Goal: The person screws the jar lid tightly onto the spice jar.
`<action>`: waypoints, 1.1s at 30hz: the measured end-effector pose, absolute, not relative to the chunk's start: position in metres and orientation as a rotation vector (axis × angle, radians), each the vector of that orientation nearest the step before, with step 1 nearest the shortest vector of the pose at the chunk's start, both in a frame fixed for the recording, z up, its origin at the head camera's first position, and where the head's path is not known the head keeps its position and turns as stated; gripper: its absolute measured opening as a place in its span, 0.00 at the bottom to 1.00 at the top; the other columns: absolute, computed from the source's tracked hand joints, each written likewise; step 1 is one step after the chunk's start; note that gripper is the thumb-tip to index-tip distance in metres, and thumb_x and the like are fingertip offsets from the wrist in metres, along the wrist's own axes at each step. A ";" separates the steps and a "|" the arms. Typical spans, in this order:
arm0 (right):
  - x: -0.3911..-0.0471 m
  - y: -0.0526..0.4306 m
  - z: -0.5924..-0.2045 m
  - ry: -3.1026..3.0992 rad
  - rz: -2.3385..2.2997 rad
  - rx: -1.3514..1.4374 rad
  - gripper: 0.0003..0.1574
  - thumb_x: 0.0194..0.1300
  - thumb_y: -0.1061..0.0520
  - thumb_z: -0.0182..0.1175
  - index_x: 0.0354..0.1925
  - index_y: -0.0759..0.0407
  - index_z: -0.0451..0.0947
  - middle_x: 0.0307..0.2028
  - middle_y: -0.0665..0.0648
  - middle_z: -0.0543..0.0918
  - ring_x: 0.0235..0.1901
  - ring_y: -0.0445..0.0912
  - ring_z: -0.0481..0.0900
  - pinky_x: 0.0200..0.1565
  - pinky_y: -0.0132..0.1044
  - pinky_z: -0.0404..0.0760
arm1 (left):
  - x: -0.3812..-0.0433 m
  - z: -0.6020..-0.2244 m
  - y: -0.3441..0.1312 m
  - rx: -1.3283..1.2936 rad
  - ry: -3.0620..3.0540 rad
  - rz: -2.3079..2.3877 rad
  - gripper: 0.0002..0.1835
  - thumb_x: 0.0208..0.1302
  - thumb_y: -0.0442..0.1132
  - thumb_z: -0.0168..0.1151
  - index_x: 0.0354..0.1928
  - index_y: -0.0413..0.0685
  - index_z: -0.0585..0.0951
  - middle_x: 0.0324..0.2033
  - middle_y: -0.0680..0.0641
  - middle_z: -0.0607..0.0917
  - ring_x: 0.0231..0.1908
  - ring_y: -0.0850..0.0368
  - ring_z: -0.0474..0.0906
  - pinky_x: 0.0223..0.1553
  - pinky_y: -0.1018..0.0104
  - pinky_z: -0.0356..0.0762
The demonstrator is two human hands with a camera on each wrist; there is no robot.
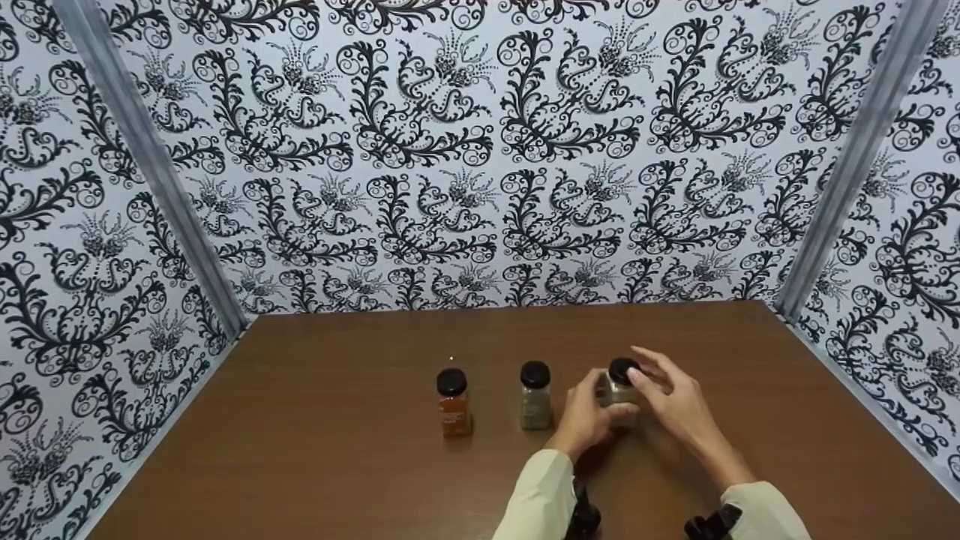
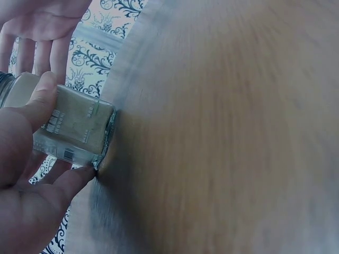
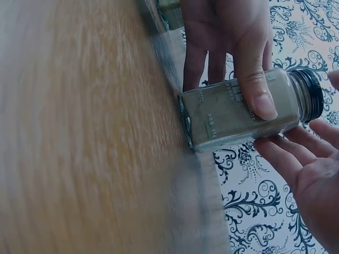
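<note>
A glass spice jar [image 1: 621, 391] with a black lid and greyish-beige powder stands at the right of the table. My left hand [image 1: 589, 412] grips it, the thumb across its printed front in both wrist views and the other fingers around the side and back. My right hand [image 1: 679, 401] is beside the black lid [image 3: 312, 95], its fingers fairly straight and the thumb close to the lid. Whether that thumb touches the lid is hard to tell. The jar's base [image 2: 108, 135] is at the table surface.
Left of the hands, a second jar [image 1: 535, 409] of greyish-green contents stands upright with a black lid. Farther left is a jar [image 1: 454, 416] of orange-red spice, also lidded. The brown wooden table [image 1: 337, 465] is bounded by black-and-white patterned walls [image 1: 450, 187].
</note>
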State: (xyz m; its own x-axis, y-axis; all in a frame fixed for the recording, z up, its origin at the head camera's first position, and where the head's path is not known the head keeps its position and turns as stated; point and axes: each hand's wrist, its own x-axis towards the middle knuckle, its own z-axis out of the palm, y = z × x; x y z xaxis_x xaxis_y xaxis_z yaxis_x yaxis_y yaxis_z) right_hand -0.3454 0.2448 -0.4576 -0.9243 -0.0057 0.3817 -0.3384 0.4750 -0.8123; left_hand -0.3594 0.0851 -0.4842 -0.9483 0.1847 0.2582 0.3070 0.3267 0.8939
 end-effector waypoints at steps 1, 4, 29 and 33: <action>-0.346 0.245 -0.458 -2.388 1.435 0.308 0.25 0.73 0.50 0.60 0.64 0.55 0.76 0.59 0.62 0.83 0.52 0.38 0.83 0.51 0.21 0.79 | -0.359 -0.484 0.085 -0.457 -2.468 -1.702 0.26 0.55 0.43 0.77 0.55 0.54 0.79 0.50 0.51 0.87 0.51 0.60 0.82 0.54 0.67 0.80; -0.347 0.245 -0.460 -2.350 1.469 0.350 0.22 0.71 0.53 0.62 0.61 0.57 0.78 0.57 0.62 0.84 0.49 0.28 0.81 0.49 0.21 0.80 | -0.359 -0.484 0.084 -0.451 -2.468 -1.706 0.25 0.55 0.42 0.77 0.55 0.54 0.79 0.50 0.51 0.87 0.50 0.60 0.82 0.53 0.67 0.80; -0.347 0.247 -0.460 -2.389 1.419 0.358 0.23 0.72 0.51 0.61 0.63 0.54 0.77 0.58 0.61 0.84 0.53 0.43 0.84 0.51 0.22 0.79 | -0.357 -0.484 0.084 -0.499 -2.435 -1.732 0.24 0.56 0.41 0.76 0.55 0.52 0.79 0.51 0.49 0.86 0.51 0.59 0.83 0.50 0.70 0.81; -0.349 0.247 -0.460 -2.346 1.501 0.356 0.21 0.69 0.54 0.64 0.58 0.59 0.79 0.56 0.63 0.84 0.49 0.28 0.80 0.49 0.19 0.79 | -0.358 -0.484 0.085 -0.483 -2.438 -1.750 0.24 0.56 0.40 0.76 0.55 0.52 0.79 0.51 0.49 0.86 0.51 0.59 0.83 0.51 0.70 0.81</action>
State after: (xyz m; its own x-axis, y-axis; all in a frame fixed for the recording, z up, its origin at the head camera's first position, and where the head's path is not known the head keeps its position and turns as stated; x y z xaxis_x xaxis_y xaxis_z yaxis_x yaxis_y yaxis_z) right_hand -0.3489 0.2465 -0.4600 -0.9136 -0.0307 0.4055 -0.3810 0.4133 -0.8270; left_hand -0.3578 0.0850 -0.4836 -0.9445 0.1956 0.2640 0.3126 0.2884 0.9050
